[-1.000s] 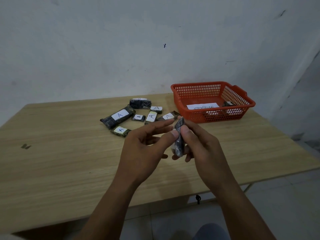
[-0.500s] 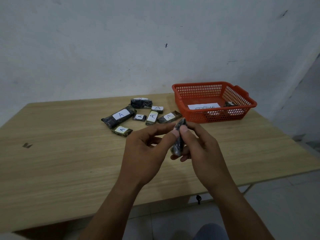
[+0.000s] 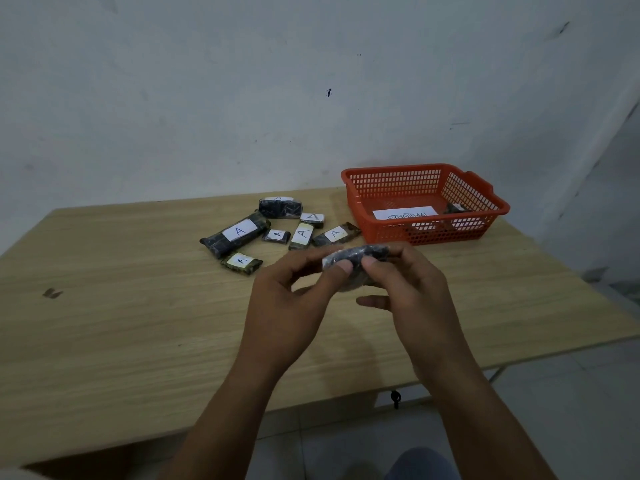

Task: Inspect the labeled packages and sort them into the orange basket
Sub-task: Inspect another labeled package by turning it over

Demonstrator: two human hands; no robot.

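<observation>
- One dark wrapped package held at the centre of the frame, above the table, pinched from both ends.
- Left hand pinching the package's left end between thumb and forefinger; remaining fingers loosely spread.
- Right hand gripping the right end, thumb on top, fingers curled behind; lowest finger sticking out free.
- No label readable on the held package from this angle; blurred, so face-up side impossible to tell. Risk: misjudged label, wrong sorting.
- Shiny, rounded wrapping and fingertip-only hold: likely slip during turning, with a drop onto the table or past its near edge to the floor.
- Seven other packages clustered just above and left of the hands, most showing an "A" label; a dropped piece could land among them and be confused.
- Orange basket at right of centre, holding a paper sign and one small package; a careless toss could bounce off the rim.
</observation>
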